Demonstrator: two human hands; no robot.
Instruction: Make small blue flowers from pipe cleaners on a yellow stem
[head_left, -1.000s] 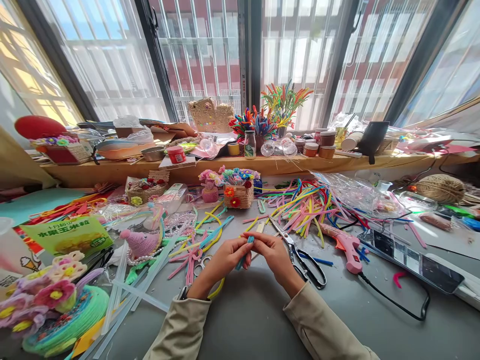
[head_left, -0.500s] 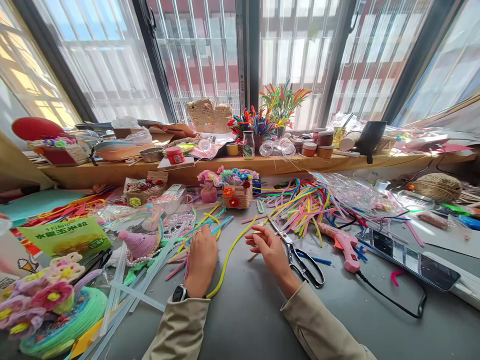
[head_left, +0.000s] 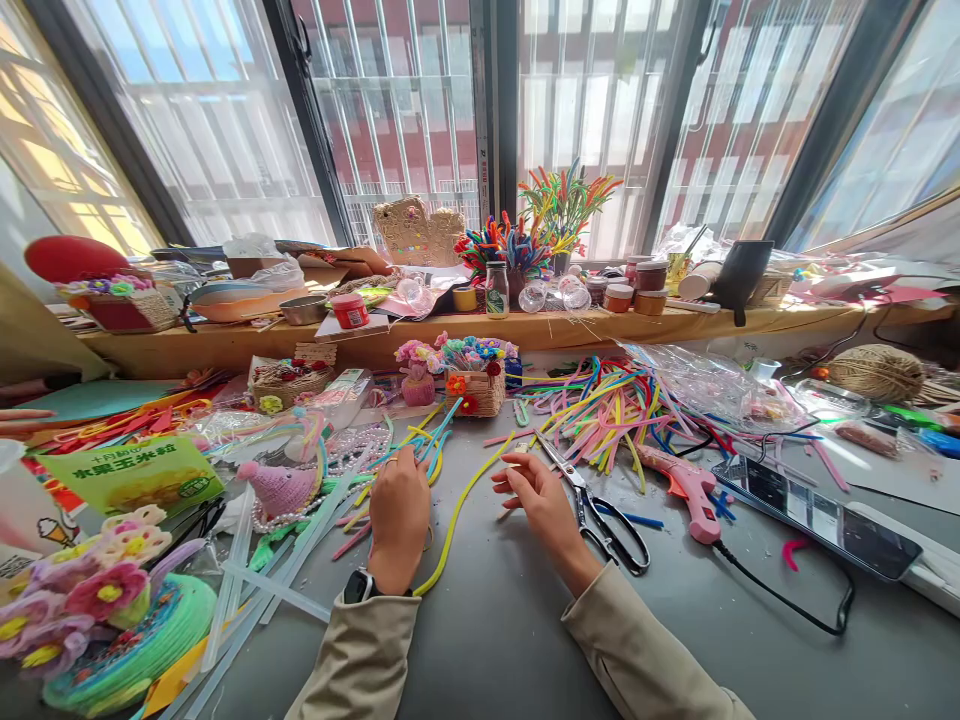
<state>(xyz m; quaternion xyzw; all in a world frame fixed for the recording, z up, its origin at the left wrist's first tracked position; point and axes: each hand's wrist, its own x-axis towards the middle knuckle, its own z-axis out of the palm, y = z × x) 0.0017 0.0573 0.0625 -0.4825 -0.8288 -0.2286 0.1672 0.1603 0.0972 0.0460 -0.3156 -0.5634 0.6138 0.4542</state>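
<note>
Blue chenille stems (head_left: 441, 440) fan out just beyond the fingers of the left hand (head_left: 400, 520), their far tips reaching up in front of a small woven basket (head_left: 480, 395). We note this hand closed, knuckles toward us, with the near ends of the stems in its grip; the fingertips themselves are mostly hidden from us. A dark watch (head_left: 358, 586) sits on its wrist, just above a beige cuff.

Right hand (head_left: 541, 508): half open, fingers loosely bent, hanging over the grey table (head_left: 491, 640) well apart from the left. We see nothing held in it. Between the two hands we record one long yellow stem (head_left: 457, 512), curving back to the left wrist.

Just right of the right hand lie scissors (head_left: 580, 482) with black handles, blades pointing away from us. Farther right, a pink glue gun (head_left: 699, 495), then a black phone (head_left: 817, 515). Beyond the right hand spreads a heap of mixed-colour stems (head_left: 611, 415).

Left of the left hand we list translucent strips (head_left: 277, 591), crossed over one another, and a pink knitted cone (head_left: 283, 492) ringed with white beads. At the far left edge, another person's fingers (head_left: 26, 414) show.
</note>
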